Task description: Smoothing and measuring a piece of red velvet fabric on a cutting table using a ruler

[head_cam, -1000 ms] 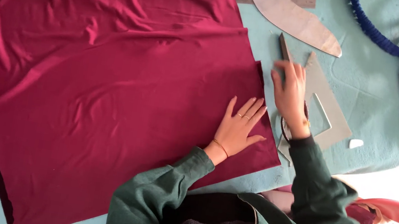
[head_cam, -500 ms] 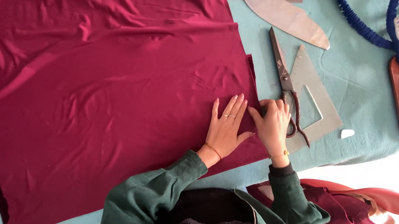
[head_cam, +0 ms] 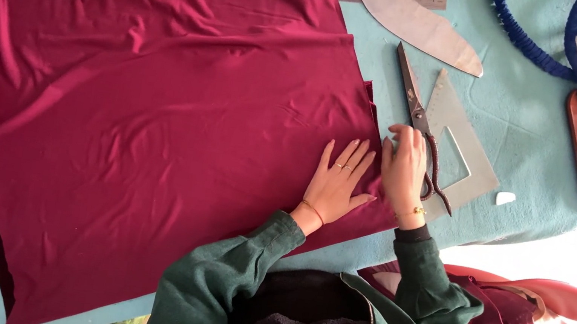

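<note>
The left hand (head_cam: pixel 337 184) lies flat, fingers apart, on the maroon fabric (head_cam: pixel 159 112) – the right hand (head_cam: pixel 403 168) presses its edge beside the scissors (head_cam: pixel 422 125), grip loose, holding nothing, on the desk (head_cam: pixel 531 122).

Both arms reach up from six o'clock, sleeved in dark green to the wrists. Left hand (head_cam: pixel 337 184) lies flat, palm down, fingers (head_cam: pixel 350 157) spread and pointing toward twelve o'clock; a ring on one finger, thin band at the wrist. Right hand (head_cam: pixel 403 173) sits just beside it at three o'clock, fingers together and slightly curled, bracelet at the wrist. Neither hand grips anything.
</note>
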